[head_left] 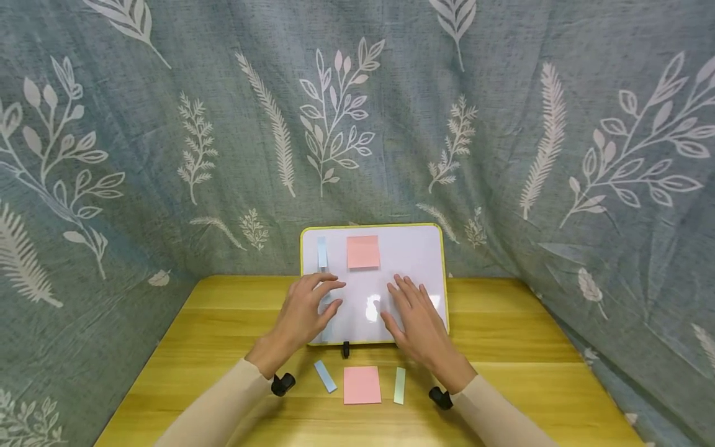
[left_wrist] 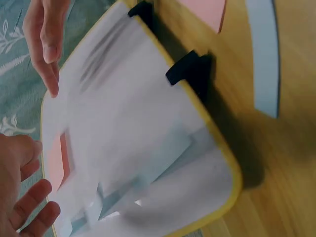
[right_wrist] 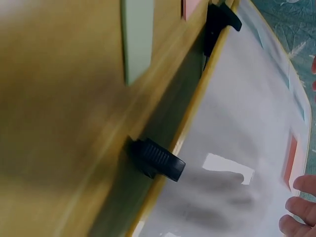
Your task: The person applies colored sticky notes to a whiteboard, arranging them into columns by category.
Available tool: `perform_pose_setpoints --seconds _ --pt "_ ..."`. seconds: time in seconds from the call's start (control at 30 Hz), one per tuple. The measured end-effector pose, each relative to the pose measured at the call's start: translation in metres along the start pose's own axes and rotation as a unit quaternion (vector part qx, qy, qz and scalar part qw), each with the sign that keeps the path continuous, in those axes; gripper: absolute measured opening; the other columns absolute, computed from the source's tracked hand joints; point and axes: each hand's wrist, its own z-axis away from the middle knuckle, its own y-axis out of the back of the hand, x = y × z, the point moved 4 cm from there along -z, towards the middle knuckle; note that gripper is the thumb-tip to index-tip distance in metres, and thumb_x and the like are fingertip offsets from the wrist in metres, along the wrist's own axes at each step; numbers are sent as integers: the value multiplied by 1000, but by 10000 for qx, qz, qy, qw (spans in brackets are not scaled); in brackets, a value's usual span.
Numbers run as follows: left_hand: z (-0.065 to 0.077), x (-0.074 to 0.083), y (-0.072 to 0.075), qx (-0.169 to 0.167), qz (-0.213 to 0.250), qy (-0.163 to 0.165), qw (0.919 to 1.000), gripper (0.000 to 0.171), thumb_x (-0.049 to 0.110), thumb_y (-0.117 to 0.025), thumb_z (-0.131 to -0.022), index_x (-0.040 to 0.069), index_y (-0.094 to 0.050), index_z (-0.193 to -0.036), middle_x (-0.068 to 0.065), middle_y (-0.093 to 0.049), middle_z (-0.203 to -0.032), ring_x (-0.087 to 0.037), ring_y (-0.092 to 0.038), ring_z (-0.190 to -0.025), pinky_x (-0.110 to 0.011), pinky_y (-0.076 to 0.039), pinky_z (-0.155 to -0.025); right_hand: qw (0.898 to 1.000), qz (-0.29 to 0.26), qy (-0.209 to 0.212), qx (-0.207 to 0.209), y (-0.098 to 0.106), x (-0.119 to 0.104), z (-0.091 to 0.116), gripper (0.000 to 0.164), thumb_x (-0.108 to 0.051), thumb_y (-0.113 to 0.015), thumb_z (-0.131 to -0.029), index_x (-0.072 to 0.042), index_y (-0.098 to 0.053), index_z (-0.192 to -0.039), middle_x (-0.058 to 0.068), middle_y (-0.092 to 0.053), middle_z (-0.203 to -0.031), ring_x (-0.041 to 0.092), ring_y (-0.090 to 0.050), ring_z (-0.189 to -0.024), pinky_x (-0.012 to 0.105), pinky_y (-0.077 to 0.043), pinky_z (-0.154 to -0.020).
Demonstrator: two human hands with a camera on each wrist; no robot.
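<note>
A whiteboard (head_left: 416, 251) with a yellow frame leans back on the table. Stuck near its top middle is a pink sticky note (head_left: 363, 252), with a narrow blue sticky strip (head_left: 322, 251) to its left. Lower on that side, the left wrist view shows another blue strip (left_wrist: 165, 153), partly covered by the hand in the head view. My left hand (head_left: 304, 308) hovers before the board's left part, fingers loosely bent and holding nothing. Before the right part, my right hand (head_left: 416, 320) has its fingers spread, with nothing in its grasp.
On the wooden table (head_left: 223, 347), in front of the board, lie a blue strip pad (head_left: 325, 376), a pink note pad (head_left: 362, 385) and a green strip pad (head_left: 399, 386). Black supports (right_wrist: 160, 160) hold the board's lower edge. A leaf-patterned curtain (head_left: 391, 155) hangs behind.
</note>
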Motion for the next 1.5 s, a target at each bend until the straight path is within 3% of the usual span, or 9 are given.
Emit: perform_pose_setpoints --seconds 0.2,0.37,0.63,0.9,1.23,1.5 --pt "19 16 -5 -548 156 -183 9982 34 24 -89 -106 19 -84 -139 -7 -79 -144 -35 -75 -132 -65 -60 -113 9997 -159 172 19 0 -6 12 63 -34 -77 -111 0 -64 -162 24 -59 -174 47 -56 -164 73 -42 -135" --pt "34 24 -11 -766 142 -442 9960 33 26 -91 -105 22 -84 -137 -4 -80 -142 -30 -76 -129 -57 -63 -107 9992 -306 270 28 0 -12 19 61 -32 -81 -110 -1 -66 -160 23 -63 -170 46 -61 -159 74 -44 -133" --pt "59 34 -25 -1458 240 -658 9868 29 30 -93 -103 19 -87 -130 0 -81 -137 -23 -78 -126 -54 -65 -106 9971 -570 397 -308 1 -23 30 62 -29 -84 -108 -1 -66 -161 22 -66 -167 42 -68 -151 74 -45 -132" --pt "79 35 -32 -2357 344 -451 9702 22 38 -89 -106 22 -88 -120 1 -81 -137 -23 -76 -126 -52 -62 -110 9933 -681 468 -805 0 -32 44 62 -30 -87 -107 -1 -68 -159 20 -69 -165 40 -70 -148 69 -45 -133" --pt "88 27 -35 -2859 349 -147 9575 34 44 -91 -103 25 -86 -130 0 -77 -146 -25 -70 -139 -59 -57 -120 9803 -1007 633 -1575 -6 -42 53 55 -33 -83 -110 -7 -71 -157 18 -67 -167 41 -66 -154 66 -43 -137" --pt "102 25 -43 -3069 264 -50 9514 33 49 -92 -102 30 -86 -128 4 -75 -147 -24 -68 -140 -60 -56 -120 9685 -1017 699 -2164 -13 -51 69 53 -40 -83 -110 -14 -74 -155 9 -72 -160 30 -71 -143 55 -63 -117"
